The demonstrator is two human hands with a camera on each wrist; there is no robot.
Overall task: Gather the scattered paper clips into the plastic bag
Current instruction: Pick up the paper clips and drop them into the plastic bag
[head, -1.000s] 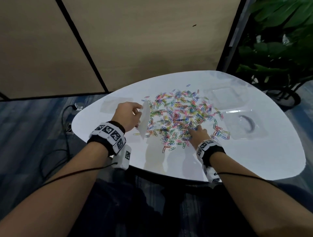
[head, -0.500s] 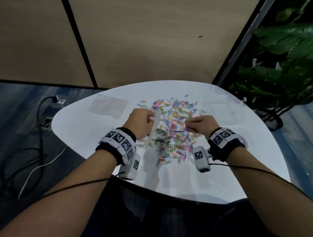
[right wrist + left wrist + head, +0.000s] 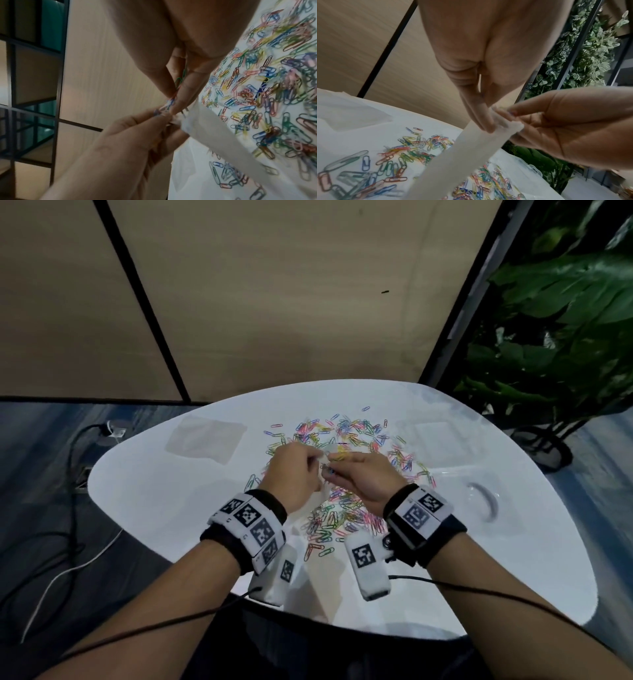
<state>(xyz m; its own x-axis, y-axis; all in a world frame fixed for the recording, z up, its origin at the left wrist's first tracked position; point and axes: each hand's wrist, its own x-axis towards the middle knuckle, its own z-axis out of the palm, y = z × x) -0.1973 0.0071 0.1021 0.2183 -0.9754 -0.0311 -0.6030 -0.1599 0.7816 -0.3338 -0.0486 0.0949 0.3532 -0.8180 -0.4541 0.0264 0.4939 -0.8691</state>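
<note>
Several coloured paper clips (image 3: 346,440) lie scattered in a loose pile on the white table (image 3: 171,508). My left hand (image 3: 320,465) pinches the top edge of a small translucent plastic bag (image 3: 471,155), which hangs down over the pile. My right hand (image 3: 330,470) meets it at the bag's mouth and pinches a few paper clips (image 3: 171,102) between thumb and fingers. In the left wrist view the right hand's fingertips (image 3: 510,112) touch the bag's rim. What lies inside the bag is hidden.
Another flat plastic bag (image 3: 205,440) lies at the table's far left. A clear plastic container (image 3: 479,498) with a dark curved item sits at the right. A leafy plant (image 3: 565,337) stands beyond the right edge. Cables (image 3: 72,508) run on the floor at left.
My right hand has left the pile with clips pinched in it and moved left to the bag's mouth. The left hand raised the bag a little toward it.
</note>
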